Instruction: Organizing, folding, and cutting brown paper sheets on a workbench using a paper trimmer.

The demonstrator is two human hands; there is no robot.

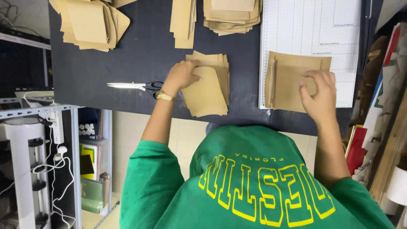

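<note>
Green shirt (254, 182), hands (180, 76) on brown paper envelopes (207, 89)

**Count of what's on the table**

Quick tally: 5 stacks of brown paper envelopes, w/ 3 at the far edge (91, 23) (183, 21) (232, 16) and 2 nearer, one mid-table (210, 91) and one to the right (288, 80). Sheets per stack, can't tell. 1 pair of scissors (135, 86), left of the mid stack. 1 white grid cutting mat (313, 25), far right. 2 hands, left hand (181, 76) and right hand (318, 95).
</note>
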